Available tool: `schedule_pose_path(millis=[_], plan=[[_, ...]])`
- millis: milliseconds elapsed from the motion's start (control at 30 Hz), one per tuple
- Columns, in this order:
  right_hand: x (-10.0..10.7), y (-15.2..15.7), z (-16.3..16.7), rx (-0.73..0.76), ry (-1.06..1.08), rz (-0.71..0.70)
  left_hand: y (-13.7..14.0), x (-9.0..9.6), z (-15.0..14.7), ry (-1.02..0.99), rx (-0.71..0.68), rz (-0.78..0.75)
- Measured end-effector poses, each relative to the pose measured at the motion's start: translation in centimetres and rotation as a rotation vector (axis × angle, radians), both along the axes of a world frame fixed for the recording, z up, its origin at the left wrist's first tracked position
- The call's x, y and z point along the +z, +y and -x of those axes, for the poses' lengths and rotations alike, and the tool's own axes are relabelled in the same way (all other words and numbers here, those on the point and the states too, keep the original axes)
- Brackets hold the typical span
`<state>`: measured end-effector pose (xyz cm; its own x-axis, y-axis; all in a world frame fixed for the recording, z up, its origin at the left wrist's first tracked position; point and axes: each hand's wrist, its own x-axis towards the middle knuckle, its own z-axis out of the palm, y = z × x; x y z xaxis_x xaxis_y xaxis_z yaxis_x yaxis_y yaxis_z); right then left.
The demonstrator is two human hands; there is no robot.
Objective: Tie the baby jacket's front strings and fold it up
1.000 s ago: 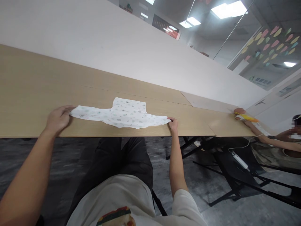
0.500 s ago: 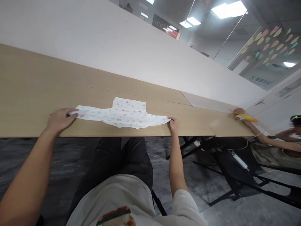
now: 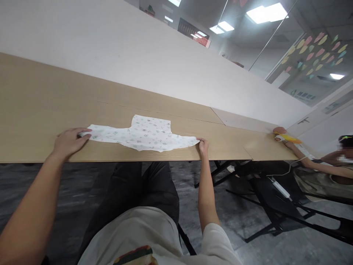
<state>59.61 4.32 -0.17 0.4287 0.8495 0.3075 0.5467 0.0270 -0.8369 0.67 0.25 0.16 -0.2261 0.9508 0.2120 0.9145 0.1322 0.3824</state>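
Holding patterned garment (image 3: 150, 134) by 2 ends: left fingers (image 3: 82, 130), right fingers (image 3: 201, 140).

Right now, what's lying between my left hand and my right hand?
The head view shows a white patterned garment spread on the table between them, one narrow end at your left hand, the other at your right hand.

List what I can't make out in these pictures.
All in the head view:
Sleeve ends of the printed long-sleeved top: partly covered by the left grip and right grip.
The top's underside: hidden against the table.
Its motifs: too small to identify.
Wearer's shirt print: cut off by the bottom edge.
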Motion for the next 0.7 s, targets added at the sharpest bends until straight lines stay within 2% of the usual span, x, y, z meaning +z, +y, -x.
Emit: schedule_pose_path(millis=[300, 400, 500, 567, 633, 700], plan=[[0.2, 0.0, 0.0, -0.022, 0.014, 0.020, -0.2, 0.2, -0.3, 0.001, 0.013, -0.002], [1.0, -0.7, 0.8, -0.103, 0.046, -0.057, -0.2, 0.1, -0.3, 0.006, 0.002, -0.015], [2.7, -2.6, 4.1, -0.216, 0.026, -0.193, -0.2, 0.0, -0.1, 0.011, -0.001, -0.008], [4.5, -4.9, 8.1, -0.072, 0.008, -0.269, -0.2, 0.0, 0.0, 0.015, -0.002, 0.010], [6.9, -8.5, 13.0, 0.215, 0.001, -0.366, -0.2, 0.1, 0.0, 0.023, 0.009, 0.027], [9.5, -13.6, 17.9, 0.516, -0.006, -0.440, -0.2, 0.2, 0.0, 0.030, 0.015, 0.035]])
